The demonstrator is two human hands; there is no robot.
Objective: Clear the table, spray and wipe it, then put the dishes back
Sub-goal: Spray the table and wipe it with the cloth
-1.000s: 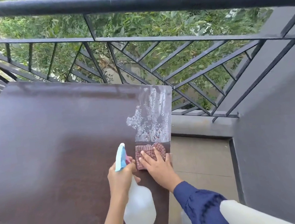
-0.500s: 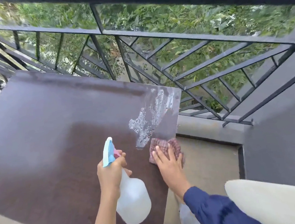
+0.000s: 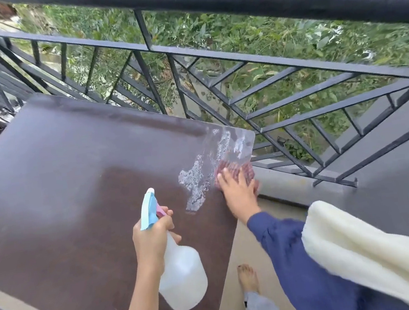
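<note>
Okay: tabletop [image 3: 58, 202] carries no dishes, and none are in view. Its left and middle look dry, so they risk going unsprayed. Left hand [image 3: 149, 240] has its fingers wrapped round the spray bottle [image 3: 184, 279] neck, near the trigger; a stray squeeze wets the wrong spot. Foam patch [image 3: 194, 184] sits just left of the cloth [image 3: 250, 171], easy to miss. Right hand [image 3: 239, 194] has fingers flat, pressing the cloth at the right edge, where it seemingly overhangs. A hard push could drop it to the floor [image 3: 239, 250] or through the railing [image 3: 231, 1].
</note>
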